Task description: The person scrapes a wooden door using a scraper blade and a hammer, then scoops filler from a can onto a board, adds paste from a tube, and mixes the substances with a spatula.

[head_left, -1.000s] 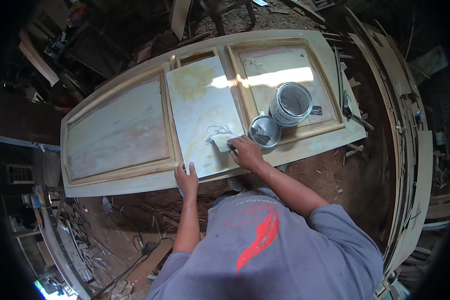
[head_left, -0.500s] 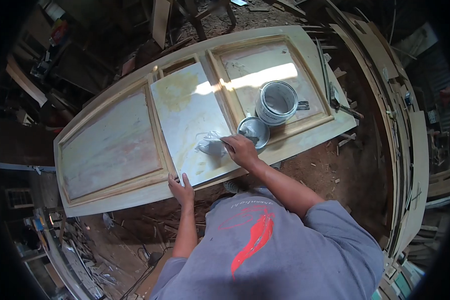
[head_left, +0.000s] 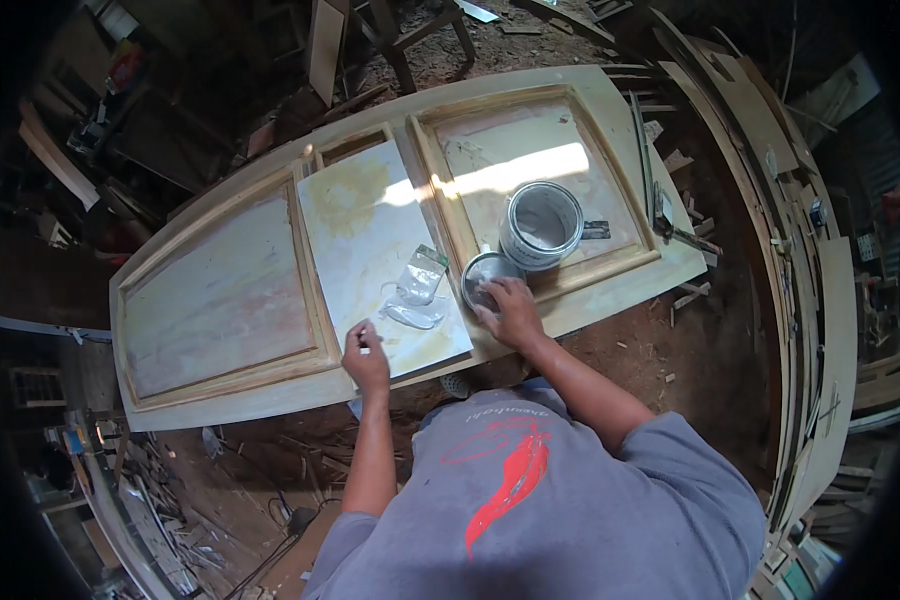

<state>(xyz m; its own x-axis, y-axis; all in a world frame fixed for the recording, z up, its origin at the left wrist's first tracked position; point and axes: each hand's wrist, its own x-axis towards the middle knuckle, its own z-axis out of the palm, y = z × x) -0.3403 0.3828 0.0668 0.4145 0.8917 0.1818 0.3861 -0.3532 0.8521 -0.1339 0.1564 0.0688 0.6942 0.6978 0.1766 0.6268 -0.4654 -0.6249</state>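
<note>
My right hand (head_left: 511,316) is at a round metal lid (head_left: 477,268), thumb and fingers closed on its near rim. Beside the lid stands a large open paint can (head_left: 543,240), its inside coated whitish. My left hand (head_left: 367,360) hovers over the near edge of a white board (head_left: 346,255), fingers curled in toward the thumb with nothing visible in them. On that board lies a putty knife (head_left: 425,272), its flat blade smeared, next to a heap of white putty (head_left: 413,313). The board rests across a panelled wooden door (head_left: 210,390).
A dark clip-like piece (head_left: 596,230) sits right of the can. Long thin tools (head_left: 660,205) lie along the door's right end. Stacked planks (head_left: 805,330) line the right side, and wood scraps cover the dirt floor (head_left: 610,365).
My right hand has let go of the putty knife, now lying on the board, and moved right to the lid. My left hand has lifted off the board's edge and curled.
</note>
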